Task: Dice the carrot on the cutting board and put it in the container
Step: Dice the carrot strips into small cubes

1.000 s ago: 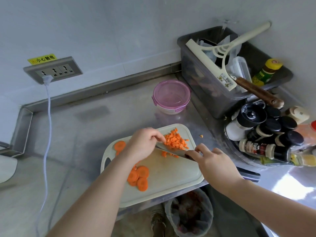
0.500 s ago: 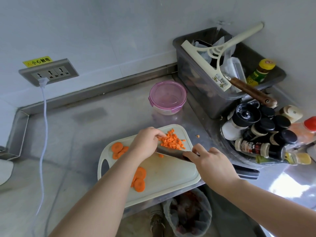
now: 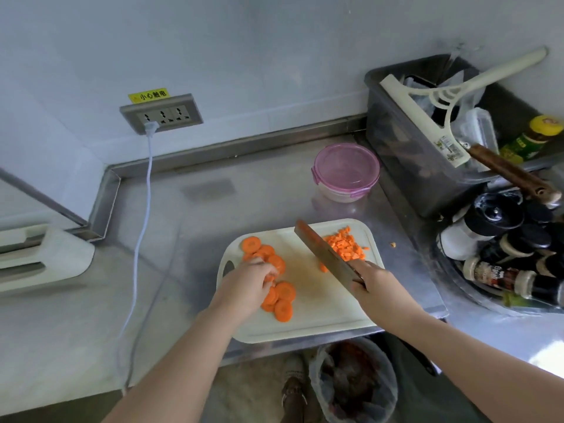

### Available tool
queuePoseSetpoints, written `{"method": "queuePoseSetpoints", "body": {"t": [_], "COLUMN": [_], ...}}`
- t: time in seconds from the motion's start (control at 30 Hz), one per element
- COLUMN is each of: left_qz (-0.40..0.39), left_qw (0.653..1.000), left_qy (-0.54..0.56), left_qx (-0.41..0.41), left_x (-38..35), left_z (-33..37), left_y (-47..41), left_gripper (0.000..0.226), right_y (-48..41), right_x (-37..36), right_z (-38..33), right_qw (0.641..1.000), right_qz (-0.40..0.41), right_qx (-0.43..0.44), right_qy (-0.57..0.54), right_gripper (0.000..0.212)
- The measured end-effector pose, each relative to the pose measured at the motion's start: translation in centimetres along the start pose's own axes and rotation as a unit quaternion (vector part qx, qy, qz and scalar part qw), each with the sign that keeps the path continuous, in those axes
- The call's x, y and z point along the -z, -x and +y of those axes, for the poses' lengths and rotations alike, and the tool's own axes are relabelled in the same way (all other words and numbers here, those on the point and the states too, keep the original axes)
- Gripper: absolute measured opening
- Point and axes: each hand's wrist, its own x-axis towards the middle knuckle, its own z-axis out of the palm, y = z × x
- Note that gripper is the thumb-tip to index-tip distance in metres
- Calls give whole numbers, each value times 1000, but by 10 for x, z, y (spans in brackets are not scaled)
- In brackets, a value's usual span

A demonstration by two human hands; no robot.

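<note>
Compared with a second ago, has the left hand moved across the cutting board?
Yes. The left hand has gone from the diced pile at the far right corner of the cutting board leftward to the carrot slices near its handle hole.

Lit evenly by soft, diffuse light, moderately bright, with a cool bluish cast across the wall [image 3: 274, 41]. Blown out to white glare at the lower right corner of the steel table [image 3: 259, 209], with only faint, soft-edged shadows beside the arms. Bent by wide-angle distortion toward the edges, slightly soft overall, and smeared by motion at the left hand [image 3: 247, 285] and the knife [image 3: 326, 254].
</note>
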Motion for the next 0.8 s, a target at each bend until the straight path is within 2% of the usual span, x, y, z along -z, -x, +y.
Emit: {"method": "queuePoseSetpoints", "body": {"t": [0.07,0.2,0.4,0.5,0.6,0.7,0.8], "left_qz": [-19,-17,-1,17,28,-5,-15], "left_qw": [997,996,999,996,990,994,995], "left_qy": [-69,-90,11,62,113,82,55], "left_qx": [-12,2,44,67,85,75,78], "left_x": [-6,-13,-20,-22,-21,-21,-22], "left_z": [2,3,-17,-25,-25,-24,-23], "left_y": [8,16,31,35,34,30,27], "left_gripper": [28,32,28,33,40,44,36], "right_y": [-1,0,3,3,2,1,1], "right_x": [-3,-3,-3,-2,-1,-1,0], "right_z": [-2,-6,-8,-11,-12,-14,-13], "right_qw": [1000,1000,1000,1000,1000,1000,1000], "right_qz": [-1,-2,-4,-11,-18,-18,-20], "right_qx": [-7,-11,-15,-8,-5,-3,-5], "right_qy": [-7,-9,-13,-21,-23,-22,-16], "right_gripper": [29,29,22,16,19,19,19]}}
